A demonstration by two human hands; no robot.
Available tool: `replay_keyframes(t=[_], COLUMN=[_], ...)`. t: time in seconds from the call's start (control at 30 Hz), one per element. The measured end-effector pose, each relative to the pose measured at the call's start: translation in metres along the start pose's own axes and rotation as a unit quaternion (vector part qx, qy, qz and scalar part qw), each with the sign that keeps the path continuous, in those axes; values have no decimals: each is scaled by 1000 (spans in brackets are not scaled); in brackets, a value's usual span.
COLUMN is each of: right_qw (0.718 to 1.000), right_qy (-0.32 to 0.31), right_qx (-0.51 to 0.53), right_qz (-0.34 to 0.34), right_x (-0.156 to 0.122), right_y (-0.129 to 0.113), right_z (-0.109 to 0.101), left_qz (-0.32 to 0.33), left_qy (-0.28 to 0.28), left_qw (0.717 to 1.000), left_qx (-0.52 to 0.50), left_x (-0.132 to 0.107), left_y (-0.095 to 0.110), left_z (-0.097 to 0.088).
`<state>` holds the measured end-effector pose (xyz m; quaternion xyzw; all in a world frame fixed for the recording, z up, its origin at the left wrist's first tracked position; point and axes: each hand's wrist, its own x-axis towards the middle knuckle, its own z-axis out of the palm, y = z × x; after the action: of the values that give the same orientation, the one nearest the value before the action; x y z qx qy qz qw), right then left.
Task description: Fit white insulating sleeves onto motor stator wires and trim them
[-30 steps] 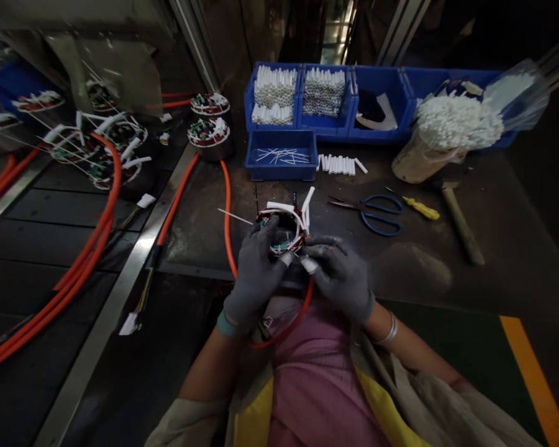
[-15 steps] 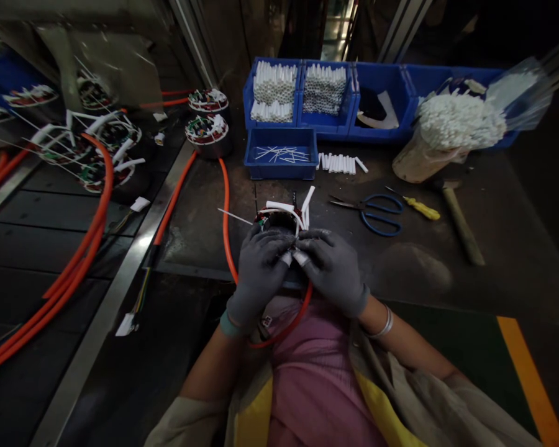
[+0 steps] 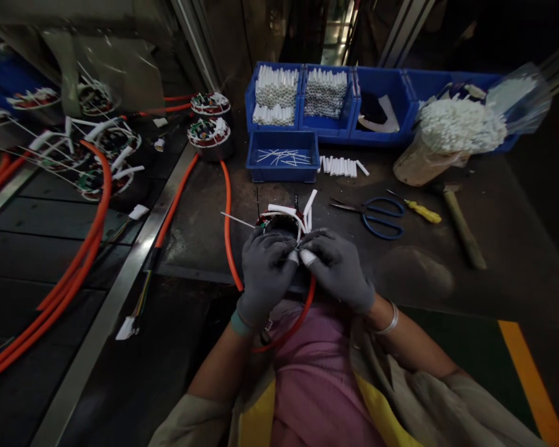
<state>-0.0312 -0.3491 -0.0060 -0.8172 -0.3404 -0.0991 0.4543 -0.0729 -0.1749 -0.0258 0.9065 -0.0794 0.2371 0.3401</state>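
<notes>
Sleeving step: gray-gloved left hand (image 3: 264, 273) and right hand (image 3: 338, 270), held together, pinch white tubular sleeves (image 3: 308, 257) on a wired round motor stator (image 3: 279, 222).

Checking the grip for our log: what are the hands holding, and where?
Left hand and right hand pinch white sleeves on the near edge of the wound stator ring.

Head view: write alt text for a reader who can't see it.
A person's gloved left hand and right hand grip white sleeves on a wired stator over a dark bench, an orange cable beside it. Behind stand blue bins of white sleeves; scissors, a screwdriver and a hammer lie to the right.
</notes>
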Motion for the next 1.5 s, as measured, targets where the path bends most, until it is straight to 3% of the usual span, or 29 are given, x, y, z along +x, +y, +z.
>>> replay_keyframes(t=[0.17, 0.27, 0.33, 0.43, 0.57, 0.7, 0.8, 0.87, 0.97, 1.13, 1.2, 1.37, 1.5], right_qw=[994, 992, 994, 983, 979, 978, 983, 992, 995, 980, 981, 994, 992], right_qy=[46, 75, 24, -66, -46, -69, -78, -33, 23, -72, -73, -3, -33], right_qx=[96, 78, 51, 107, 136, 138, 82, -3, -100, -89, -60, -8, -55], right_qz=[11, 58, 95, 134, 148, 143, 143, 119, 11, -161, -170, -107, -107], right_x=[-12, -20, -25, -33, -42, -44, -45, -42, -26, 8, 7, -7, 15], right_y=[-2, 9, 18, 28, 30, 39, 45, 42, 30, 17, 17, 15, 10], right_z=[-31, -47, -42, -15, 11, 8, 1, -3, -8, -6, -3, 0, -3], left_qz=[-4, -19, -31, -43, -47, -43, -14, 15, 31, 33, 34, 53, 49], left_qy=[-12, -48, -77, -95, -89, -95, -66, -25, 1, -17, -21, -19, -30], left_qw=[1000, 998, 995, 991, 992, 987, 993, 998, 999, 999, 999, 998, 998], left_qx=[14, 31, 52, 81, 82, 118, 101, 58, 13, 19, 13, 7, 16], left_x=[0, 3, 6, 9, 12, 14, 8, 1, -10, -11, -10, -10, -11], left_y=[1, 3, 6, 10, 15, 16, 8, 0, -11, -14, -14, -16, -17], left_z=[-3, -6, -4, 0, 3, 6, 9, 8, 2, -3, -2, 2, 2])
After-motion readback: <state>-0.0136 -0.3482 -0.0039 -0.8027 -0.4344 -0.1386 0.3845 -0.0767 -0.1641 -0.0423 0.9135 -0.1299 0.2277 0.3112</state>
